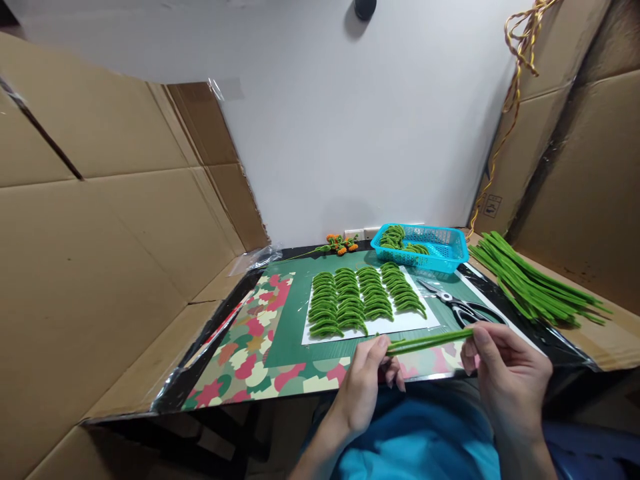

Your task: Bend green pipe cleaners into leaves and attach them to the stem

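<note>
Green chenille stems [430, 340] (a few; exact count lost on me from here) stretched between both hands, by the green mat's [287, 320] near edge. Possible trouble: a loose pinch could let one stem slip out of line; a careless forward sweep might scatter the curved green pieces [351, 303] at ten o'clock. Left hand [364, 373] pinches one end, thumb uppermost; right hand [513, 367] grips the other, fingers curled. Scissors [454, 301] at one o'clock; blue basket [461, 250] at twelve.
</note>
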`<state>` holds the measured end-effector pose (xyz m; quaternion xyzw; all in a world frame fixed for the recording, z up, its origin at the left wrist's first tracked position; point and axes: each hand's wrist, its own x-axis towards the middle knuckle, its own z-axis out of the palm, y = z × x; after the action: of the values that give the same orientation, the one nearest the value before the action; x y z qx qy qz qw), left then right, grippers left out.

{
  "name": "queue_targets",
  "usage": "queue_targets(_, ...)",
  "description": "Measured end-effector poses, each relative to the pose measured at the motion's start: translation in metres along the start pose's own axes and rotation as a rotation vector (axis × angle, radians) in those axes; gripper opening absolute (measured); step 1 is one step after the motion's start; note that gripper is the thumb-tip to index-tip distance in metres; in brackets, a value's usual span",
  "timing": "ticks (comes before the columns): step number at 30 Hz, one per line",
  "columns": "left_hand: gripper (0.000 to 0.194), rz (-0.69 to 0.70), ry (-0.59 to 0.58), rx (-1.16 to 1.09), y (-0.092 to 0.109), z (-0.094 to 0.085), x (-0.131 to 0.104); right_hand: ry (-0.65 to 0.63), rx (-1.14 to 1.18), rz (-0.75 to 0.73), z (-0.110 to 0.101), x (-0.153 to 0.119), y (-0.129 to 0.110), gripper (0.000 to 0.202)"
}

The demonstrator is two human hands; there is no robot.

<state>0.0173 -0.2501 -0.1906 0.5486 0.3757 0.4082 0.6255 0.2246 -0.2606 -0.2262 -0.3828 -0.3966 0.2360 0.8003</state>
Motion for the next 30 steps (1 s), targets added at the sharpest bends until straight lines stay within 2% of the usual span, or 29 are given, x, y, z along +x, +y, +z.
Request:
queue_targets(5,0.048,0.06,-0.041,0.068,0.002,-0.001,-0.001,0.006,-0.02,-0.009,-0.001,-0.001,-0.001,0.015)
queue_targets(16,0.051,0.078,-0.114,0.281,0.011,-0.001,-0.006,0.096,0.012,0.005,0.006,0.0,-0.006,0.02)
queue_targets(22,0.047,0.049,-0.09,0.083,0.008,0.0,-0.002,0.066,-0.015,0.044,0.003,0.003,-0.005,0.022)
queue_targets(30,0.041,0.076,0.054,-0.104,0.003,0.002,0.006,0.025,-0.084,0.026,0.009,-0.001,-0.007,0.019)
